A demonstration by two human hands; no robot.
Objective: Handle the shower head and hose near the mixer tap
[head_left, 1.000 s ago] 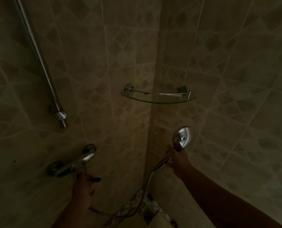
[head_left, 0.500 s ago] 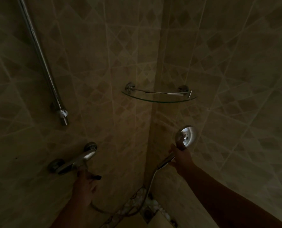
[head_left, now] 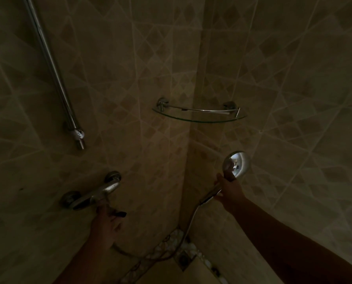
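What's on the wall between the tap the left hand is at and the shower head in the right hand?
In the head view, only bare tiled wall and the room corner lie between the mixer tap and the shower head.

The wall tiles [head_left: 113,83] are beige, crossed by pale grout lines and set with darker tan diamonds in a repeating lattice; the same pattern covers both walls of the corner, dimmed to brown in the low light; the slide rail [head_left: 54,70] is silver chrome with a white patch at its lower bracket; the mixer tap [head_left: 93,194] is grey chrome, dull and shadowed; the shower head [head_left: 235,166] is bright silver, its round back mirroring pale light; its hose [head_left: 188,228] is pale grey; the corner shelf [head_left: 199,117] is clear glass with a greenish edge and a chrome rail; the floor border [head_left: 171,244] is a speckled white-and-dark pebble mosaic.
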